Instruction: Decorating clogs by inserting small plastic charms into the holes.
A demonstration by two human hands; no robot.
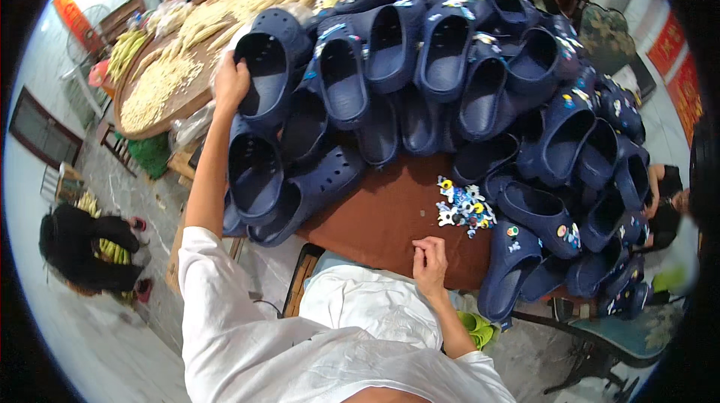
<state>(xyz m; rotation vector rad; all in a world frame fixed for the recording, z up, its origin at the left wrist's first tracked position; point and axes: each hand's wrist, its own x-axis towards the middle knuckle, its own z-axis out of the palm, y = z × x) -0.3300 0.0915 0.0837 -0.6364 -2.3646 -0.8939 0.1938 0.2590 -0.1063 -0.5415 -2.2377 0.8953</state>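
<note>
The left hand (231, 82) is stretched far out over the table and is closed on the rim of a navy clog (264, 73), fingers hooked over its edge. That clog is a dark blue foam shoe with a wide oval opening and a rounded toe, and it lies at the left end of a large heap of clogs (480, 80) of the same colour, several of them dotted with small coloured charms. The right hand (429, 262) is held low near the table's near edge, its fingers curled loosely together; whether anything is pinched in it cannot be told. Just beyond it a small cluster of colourful shoe charms (465, 208) is spread on the brown table (382, 219). Further out, a round tray (161, 88) of pale peeled corn is seen at upper left. Red signs (679, 65) are hung on the wall at right, and another orange-red sign (73, 19) at far left.
</note>
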